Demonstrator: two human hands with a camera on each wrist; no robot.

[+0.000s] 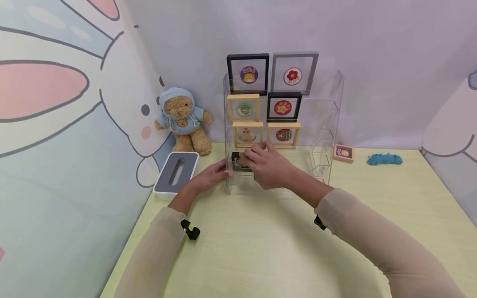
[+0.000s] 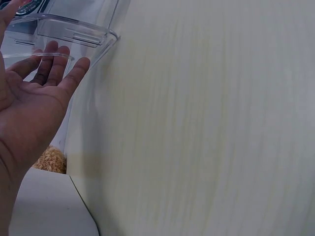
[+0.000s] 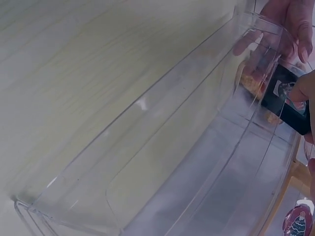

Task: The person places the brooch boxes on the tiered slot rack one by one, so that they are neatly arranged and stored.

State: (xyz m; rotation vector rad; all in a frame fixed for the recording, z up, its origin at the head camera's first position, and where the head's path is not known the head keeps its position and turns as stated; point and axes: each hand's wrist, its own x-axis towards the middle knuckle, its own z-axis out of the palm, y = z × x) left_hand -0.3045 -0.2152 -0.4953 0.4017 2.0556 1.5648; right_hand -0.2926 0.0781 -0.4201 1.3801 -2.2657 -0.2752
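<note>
A clear acrylic display rack with stepped tiers stands against the back wall. My right hand pinches a small black picture frame at the left end of a low tier. In the right wrist view the black frame sits tilted, with thumb and fingers on it and a round picture inside. My left hand touches the rack's left side, fingers extended. The left wrist view shows that hand palm up, its fingertips by the clear panel.
Higher tiers hold black, grey and wooden frames. Left of the rack are a teddy bear in a blue hoodie and a grey-topped tissue box. To the right lie a small wooden frame and a blue cord bundle.
</note>
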